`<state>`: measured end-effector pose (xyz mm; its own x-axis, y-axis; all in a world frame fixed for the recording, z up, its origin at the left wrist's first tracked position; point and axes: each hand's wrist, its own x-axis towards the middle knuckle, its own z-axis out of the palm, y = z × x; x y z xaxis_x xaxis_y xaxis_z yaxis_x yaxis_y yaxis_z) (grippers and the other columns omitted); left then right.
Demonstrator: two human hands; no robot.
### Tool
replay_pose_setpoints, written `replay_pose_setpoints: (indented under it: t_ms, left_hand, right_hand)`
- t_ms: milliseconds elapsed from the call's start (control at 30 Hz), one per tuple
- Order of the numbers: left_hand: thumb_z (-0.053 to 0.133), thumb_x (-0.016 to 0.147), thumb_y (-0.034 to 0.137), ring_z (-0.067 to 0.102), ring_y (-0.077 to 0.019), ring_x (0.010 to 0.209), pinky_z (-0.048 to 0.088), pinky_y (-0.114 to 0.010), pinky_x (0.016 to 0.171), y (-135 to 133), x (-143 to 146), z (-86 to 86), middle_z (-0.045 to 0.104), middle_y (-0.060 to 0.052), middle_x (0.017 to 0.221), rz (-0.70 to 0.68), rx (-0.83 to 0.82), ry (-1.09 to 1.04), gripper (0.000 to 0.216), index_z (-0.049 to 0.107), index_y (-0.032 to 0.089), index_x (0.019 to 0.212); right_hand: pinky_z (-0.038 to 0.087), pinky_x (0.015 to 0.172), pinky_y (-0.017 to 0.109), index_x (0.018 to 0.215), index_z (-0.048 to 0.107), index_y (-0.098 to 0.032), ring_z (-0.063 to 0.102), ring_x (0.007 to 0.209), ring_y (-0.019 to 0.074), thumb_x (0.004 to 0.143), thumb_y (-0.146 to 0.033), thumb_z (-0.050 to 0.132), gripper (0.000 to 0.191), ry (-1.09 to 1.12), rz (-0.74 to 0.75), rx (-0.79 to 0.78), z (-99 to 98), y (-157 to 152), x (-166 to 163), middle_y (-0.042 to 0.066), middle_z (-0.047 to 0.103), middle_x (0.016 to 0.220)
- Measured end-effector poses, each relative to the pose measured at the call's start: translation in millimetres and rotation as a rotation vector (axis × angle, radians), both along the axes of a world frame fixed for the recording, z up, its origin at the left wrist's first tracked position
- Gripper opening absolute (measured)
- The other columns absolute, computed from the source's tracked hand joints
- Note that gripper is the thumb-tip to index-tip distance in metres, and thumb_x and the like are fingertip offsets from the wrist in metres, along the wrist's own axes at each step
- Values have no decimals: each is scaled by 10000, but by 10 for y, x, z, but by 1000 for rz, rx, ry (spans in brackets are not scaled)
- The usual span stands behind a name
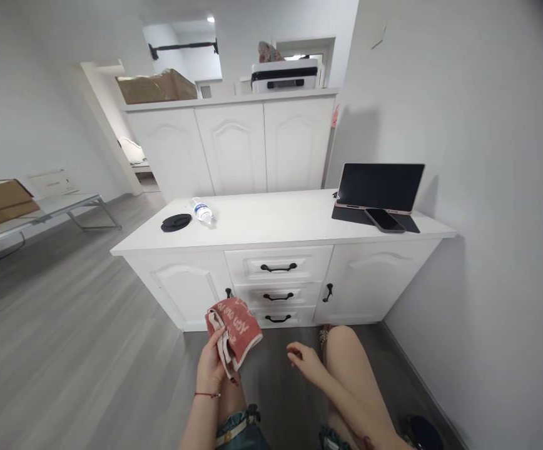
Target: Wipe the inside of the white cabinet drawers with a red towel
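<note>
Looks like the holding stage, clamping a folded red towel in the left grip, low in front of the white table, nothing in the half-open right grip. Probably calls for unfolding it two-handed next.

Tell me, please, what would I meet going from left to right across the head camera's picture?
Metal-legged table → flat black object → plastic bottle → red cloth → right hand → dark-screened device.
</note>
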<state>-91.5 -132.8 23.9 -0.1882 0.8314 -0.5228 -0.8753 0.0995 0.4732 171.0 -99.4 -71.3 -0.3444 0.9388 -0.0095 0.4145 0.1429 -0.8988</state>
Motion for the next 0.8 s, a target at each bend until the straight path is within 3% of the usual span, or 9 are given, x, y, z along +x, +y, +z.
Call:
replay_pose_setpoints:
  t_ms: [67, 167, 300, 367, 433, 633, 800]
  left_hand:
    - [583, 799, 61, 730, -230, 729, 574, -377, 826, -15, -19, -3, 756, -99, 768, 9, -5, -6, 132, 672, 110, 882]
    - [582, 808, 71, 730, -239, 736, 579, -378, 813, -32, -44, -13, 753, -101, 764, 14, -19, 2, 123, 671, 102, 887]
    - [606, 805, 92, 729, -238, 778, 582, -363, 801, -47, -53, -20, 756, -105, 833, -6, -9, 16, 157, 667, 113, 948]
    - [602, 809, 94, 729, -237, 774, 584, -364, 797, -53, -47, -12, 757, -105, 831, -5, -14, 19, 151, 665, 115, 945]
    - [593, 810, 83, 730, -242, 758, 584, -375, 795, -60, -43, -8, 756, -108, 804, 13, -24, 27, 138, 664, 110, 925]
    - [606, 804, 91, 730, -248, 769, 572, -391, 832, -69, -74, -39, 760, -102, 811, 23, -16, 0, 137, 673, 119, 921]
    - [563, 833, 107, 710, -251, 911, 532, -384, 919, -58, -79, 30, 764, -81, 835, 35, -29, -15, 277, 655, 160, 1089]
  right_hand:
    - [540, 711, 369, 979, 665, -191, 672, 722, 215, 787, -299, 485, 284, 10, -79, 94, 140, 190, 38, 93, 715, 911]
    - [534, 786, 397, 1068, 621, -190, 660, 807, 217, 844, -363, 457, 328, -14, -172, 286, 574, 596, 43, 118, 680, 1036]
    - [526, 786, 367, 1164, 556, -205, 634, 855, 201, 916, -380, 379, 352, -29, -178, 501, 1238, 1157, -78, 117, 615, 1151]
    - [516, 799, 354, 1175, 544, -212, 628, 859, 194, 932, -356, 360, 337, -73, -142, 544, 1399, 1363, -168, 106, 600, 1173]
    - [508, 812, 357, 1161, 549, -207, 629, 850, 195, 934, -325, 357, 320, -161, -131, 540, 1399, 1497, -251, 104, 598, 1179]
    - [510, 723, 325, 1208, 514, -190, 624, 946, 218, 950, -372, 368, 348, -319, -184, 559, 1088, 1560, -389, 109, 552, 1248]
    - [487, 648, 290, 1129, 544, -203, 624, 876, 203, 961, -397, 355, 318, -317, -263, 582, 1092, 1440, -436, 88, 588, 1146]
